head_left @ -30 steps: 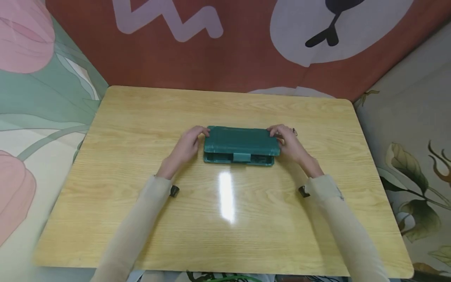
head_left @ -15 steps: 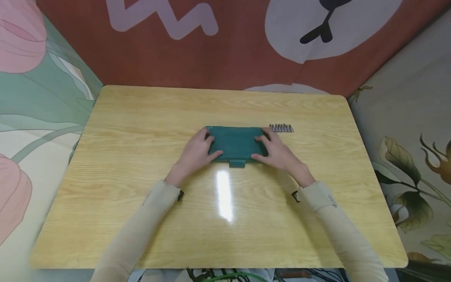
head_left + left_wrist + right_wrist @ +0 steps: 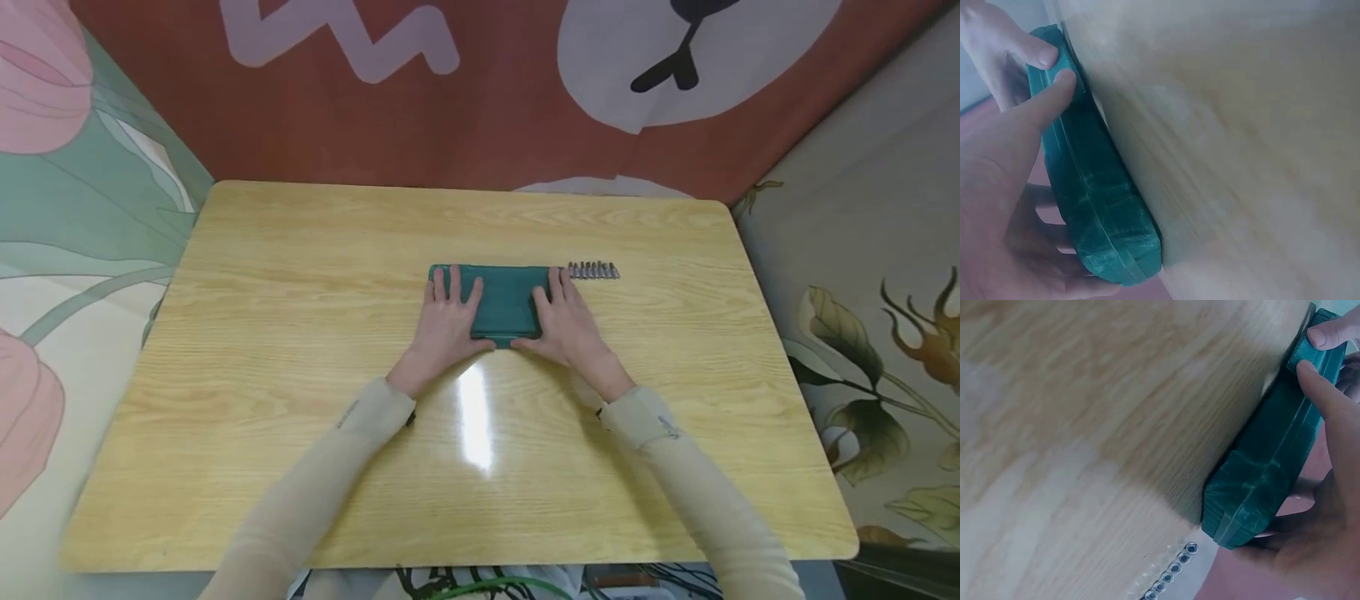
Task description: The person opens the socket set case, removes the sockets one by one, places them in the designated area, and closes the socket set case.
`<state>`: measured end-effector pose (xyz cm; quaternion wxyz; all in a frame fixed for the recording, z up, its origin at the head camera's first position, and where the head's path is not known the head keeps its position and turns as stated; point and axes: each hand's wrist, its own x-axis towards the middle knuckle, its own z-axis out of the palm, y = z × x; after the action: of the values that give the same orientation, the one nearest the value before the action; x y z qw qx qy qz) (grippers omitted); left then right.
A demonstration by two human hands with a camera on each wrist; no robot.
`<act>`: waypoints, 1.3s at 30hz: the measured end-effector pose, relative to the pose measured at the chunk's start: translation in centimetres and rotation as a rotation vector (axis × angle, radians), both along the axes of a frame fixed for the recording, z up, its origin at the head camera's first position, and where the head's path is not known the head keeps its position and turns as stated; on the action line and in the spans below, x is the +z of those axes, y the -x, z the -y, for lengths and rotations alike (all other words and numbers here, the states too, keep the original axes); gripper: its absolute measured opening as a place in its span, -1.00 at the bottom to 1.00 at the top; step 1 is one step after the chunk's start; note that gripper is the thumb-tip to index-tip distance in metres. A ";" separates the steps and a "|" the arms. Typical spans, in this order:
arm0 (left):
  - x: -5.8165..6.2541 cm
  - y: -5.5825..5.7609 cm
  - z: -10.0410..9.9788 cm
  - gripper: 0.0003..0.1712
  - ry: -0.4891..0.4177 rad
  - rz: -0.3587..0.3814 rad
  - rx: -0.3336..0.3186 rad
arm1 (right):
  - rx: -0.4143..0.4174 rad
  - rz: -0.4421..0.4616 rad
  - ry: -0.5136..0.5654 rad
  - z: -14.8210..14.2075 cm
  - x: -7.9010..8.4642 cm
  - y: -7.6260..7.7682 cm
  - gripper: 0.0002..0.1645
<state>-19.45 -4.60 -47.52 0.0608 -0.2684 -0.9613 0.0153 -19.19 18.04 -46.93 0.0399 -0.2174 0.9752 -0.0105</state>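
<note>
A green plastic case (image 3: 506,304) lies flat on the table with its lid down, and a front latch tab (image 3: 1305,354) shows in the right wrist view. My left hand (image 3: 444,323) rests on the left part of the lid, fingers straight and spread. On the right part lies my right hand (image 3: 572,327), its fingers likewise extended. Both thumbs press on the latch at the middle of the front side, almost touching each other. What is inside the case is hidden.
A row of small metal pieces (image 3: 594,270) with ring-like ends lies behind the right hand, near the case's back right corner. The wooden table (image 3: 300,250) meets a red patterned wall (image 3: 510,125) at the back. Cables (image 3: 495,585) show below the front edge.
The lid, partly raised at first, is now down. Both hands have moved from the case's sides inward onto the lid, thumbs onto the latch. The row of metal pieces has come into sight.
</note>
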 end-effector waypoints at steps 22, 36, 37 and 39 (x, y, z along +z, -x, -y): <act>0.7 0.3 -1.6 0.23 0.182 0.008 0.034 | 0.009 -0.109 -0.149 1.4 -0.5 -0.1 0.21; 0.9 0.6 -1.7 0.19 0.207 -0.026 0.051 | -0.007 -0.075 -0.119 1.1 -0.5 0.5 0.19; 0.9 0.7 -1.8 0.20 0.202 -0.023 0.049 | -0.006 -0.080 -0.118 1.0 -0.5 0.5 0.19; 0.8 0.7 -1.8 0.20 0.198 -0.018 0.044 | -0.003 -0.096 -0.112 0.9 -0.6 0.4 0.19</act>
<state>-20.11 -2.79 -46.72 0.0421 -0.2516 -0.9602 0.1138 -19.56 17.19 -47.54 0.0051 -0.2134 0.9754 0.0546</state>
